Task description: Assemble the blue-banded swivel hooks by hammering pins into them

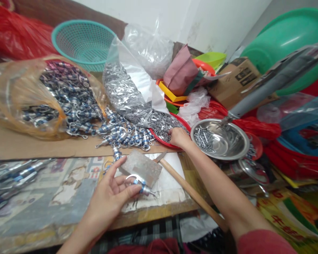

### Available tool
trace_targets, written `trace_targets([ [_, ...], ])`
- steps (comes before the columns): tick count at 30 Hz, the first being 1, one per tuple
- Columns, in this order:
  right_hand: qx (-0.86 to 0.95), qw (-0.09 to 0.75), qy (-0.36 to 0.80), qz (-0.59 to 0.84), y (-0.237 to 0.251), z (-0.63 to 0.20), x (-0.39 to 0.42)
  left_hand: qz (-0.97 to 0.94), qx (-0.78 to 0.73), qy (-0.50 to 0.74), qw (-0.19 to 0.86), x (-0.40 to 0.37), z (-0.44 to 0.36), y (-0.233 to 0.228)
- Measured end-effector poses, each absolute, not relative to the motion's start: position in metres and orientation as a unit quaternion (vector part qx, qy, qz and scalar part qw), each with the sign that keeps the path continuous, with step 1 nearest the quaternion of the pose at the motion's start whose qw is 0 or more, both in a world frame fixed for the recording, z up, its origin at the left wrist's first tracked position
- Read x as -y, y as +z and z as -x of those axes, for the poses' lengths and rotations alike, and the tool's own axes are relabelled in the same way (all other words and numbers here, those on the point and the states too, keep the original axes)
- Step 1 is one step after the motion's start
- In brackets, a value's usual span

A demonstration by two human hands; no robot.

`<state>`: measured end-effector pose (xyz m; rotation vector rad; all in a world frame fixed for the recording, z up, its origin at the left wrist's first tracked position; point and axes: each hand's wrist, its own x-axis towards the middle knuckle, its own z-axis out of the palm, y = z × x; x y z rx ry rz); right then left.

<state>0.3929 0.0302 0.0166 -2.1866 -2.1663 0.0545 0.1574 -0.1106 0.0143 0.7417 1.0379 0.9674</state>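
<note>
Nearest me, my left hand [113, 194] pinches a small blue-and-silver fitting [141, 186] by its body, just before the grey block [141, 166]; I judge it light, rigid, slippery. Beyond the block, my right hand [178, 136] curls into loose metal pieces in the red tray [187, 124].

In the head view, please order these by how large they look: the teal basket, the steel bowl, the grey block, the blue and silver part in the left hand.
1. Teal basket
2. Steel bowl, nearly alike; the basket sits farther away, so unsure
3. Grey block
4. Blue and silver part, held by the left hand
</note>
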Motion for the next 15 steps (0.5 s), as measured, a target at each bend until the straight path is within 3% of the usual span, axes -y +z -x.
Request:
trace_targets([
  [11,0.687,0.259,0.080,0.674,0.016,-0.415,-0.008,-0.323,-0.457,0.441,0.702,0.109,-0.156,0.015],
  [15,0.686,0.300,0.175,0.639,0.030,-0.382,0.023,-0.321,-0.455,0.440,0.704,0.109,-0.156,0.016],
])
